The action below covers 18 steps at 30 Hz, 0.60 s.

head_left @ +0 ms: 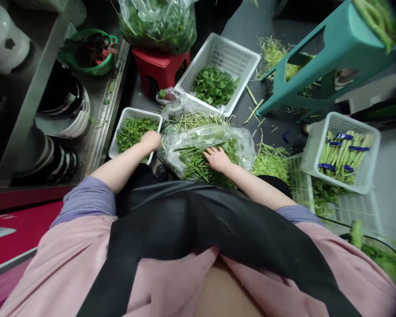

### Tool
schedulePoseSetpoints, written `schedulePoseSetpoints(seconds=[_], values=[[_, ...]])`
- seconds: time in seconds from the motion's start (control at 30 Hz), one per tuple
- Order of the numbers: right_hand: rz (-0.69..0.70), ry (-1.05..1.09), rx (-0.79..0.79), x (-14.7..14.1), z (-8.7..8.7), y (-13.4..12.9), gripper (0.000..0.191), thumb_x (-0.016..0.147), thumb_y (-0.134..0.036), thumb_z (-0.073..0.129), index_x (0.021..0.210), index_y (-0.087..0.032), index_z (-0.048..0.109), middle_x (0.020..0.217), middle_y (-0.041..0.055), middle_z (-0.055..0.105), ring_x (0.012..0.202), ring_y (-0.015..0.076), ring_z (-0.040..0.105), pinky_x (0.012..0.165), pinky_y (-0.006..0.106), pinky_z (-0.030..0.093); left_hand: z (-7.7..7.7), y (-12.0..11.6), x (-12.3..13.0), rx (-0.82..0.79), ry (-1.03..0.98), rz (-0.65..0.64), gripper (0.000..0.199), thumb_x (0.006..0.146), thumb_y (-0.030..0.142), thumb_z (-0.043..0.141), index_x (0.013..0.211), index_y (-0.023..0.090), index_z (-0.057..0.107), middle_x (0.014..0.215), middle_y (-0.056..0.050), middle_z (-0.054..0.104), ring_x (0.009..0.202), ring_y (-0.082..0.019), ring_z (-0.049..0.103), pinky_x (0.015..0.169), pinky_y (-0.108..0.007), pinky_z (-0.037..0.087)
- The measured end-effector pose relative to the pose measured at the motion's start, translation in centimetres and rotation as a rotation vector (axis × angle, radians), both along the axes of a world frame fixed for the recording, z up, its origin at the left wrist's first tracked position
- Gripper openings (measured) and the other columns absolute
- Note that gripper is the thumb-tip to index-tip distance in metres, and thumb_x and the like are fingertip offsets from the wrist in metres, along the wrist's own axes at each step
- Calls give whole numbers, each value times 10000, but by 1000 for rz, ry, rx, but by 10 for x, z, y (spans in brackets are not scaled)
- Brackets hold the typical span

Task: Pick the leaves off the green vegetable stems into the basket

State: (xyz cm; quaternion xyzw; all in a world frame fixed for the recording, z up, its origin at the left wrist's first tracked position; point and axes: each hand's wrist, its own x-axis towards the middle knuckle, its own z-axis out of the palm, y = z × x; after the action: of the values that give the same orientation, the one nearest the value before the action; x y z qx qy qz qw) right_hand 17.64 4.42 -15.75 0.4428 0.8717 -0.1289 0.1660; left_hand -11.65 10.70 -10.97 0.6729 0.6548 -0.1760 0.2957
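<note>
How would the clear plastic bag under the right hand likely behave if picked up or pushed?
The clear plastic bag would probably feel floppy, as its film is creased and slumped around the greens. Lifted, it may spill, since its mouth gapes open beneath the right hand. Pushed, it would likely sag rather than roll, given its loose shape.

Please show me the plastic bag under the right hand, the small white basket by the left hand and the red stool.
Clear plastic bag (198, 135), head view: upper film.
Small white basket (144, 112), head view: far rim.
Red stool (166, 72), head view: side, below seat.
</note>
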Motion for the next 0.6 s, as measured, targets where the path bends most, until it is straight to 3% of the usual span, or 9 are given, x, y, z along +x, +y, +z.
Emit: schedulePoseSetpoints(seconds=[0.07,0.17,0.3,0.37,0.47,0.6], values=[[-34,-44,-24,3,-6,-5,500,933,-371,471,1358,-110,515,1349,197,535,1204,329,500,1028,525,340,-9,-14,49,25,-198,-101,306,824,344,621,958,71,657,993,-198,653,1083,-297,570,927,-335,431],[-36,-2,-25,10,-11,-15,527,947,-433,439,1377,-136,504,1393,182,502,1241,319,477,1044,505,335,-28,-27,103,35,-253,-146,184,826,266,631,928,113,646,1012,-164,645,1116,-256,547,940,-314,420],[-27,70,0,23,-16,-28,586,937,-489,444,1408,-141,471,1483,171,414,1344,322,384,1098,522,278,-41,-2,118,-63,-200,-205,124,804,199,659,883,110,622,874,-46,632,875,-168,593,834,-343,476],[-14,85,9,26,-19,-32,608,926,-488,468,1426,-142,449,1502,172,388,1370,329,355,1110,534,260,-33,23,115,-104,-194,-247,122,782,203,686,836,112,626,748,10,600,777,-125,570,784,-284,473],[-4,98,29,27,-20,-37,601,920,-471,486,1424,-145,455,1509,168,380,1387,338,335,1122,553,240,-7,59,119,-150,-160,-269,143,769,234,681,817,102,659,536,45,501,681,-98,534,702,-187,428],[-18,113,23,25,-21,-37,594,920,-469,490,1418,-146,463,1512,153,382,1387,334,343,1125,564,244,29,93,139,-99,-66,-278,153,742,214,650,807,88,705,482,-2,511,675,-172,599,689,-243,456]])
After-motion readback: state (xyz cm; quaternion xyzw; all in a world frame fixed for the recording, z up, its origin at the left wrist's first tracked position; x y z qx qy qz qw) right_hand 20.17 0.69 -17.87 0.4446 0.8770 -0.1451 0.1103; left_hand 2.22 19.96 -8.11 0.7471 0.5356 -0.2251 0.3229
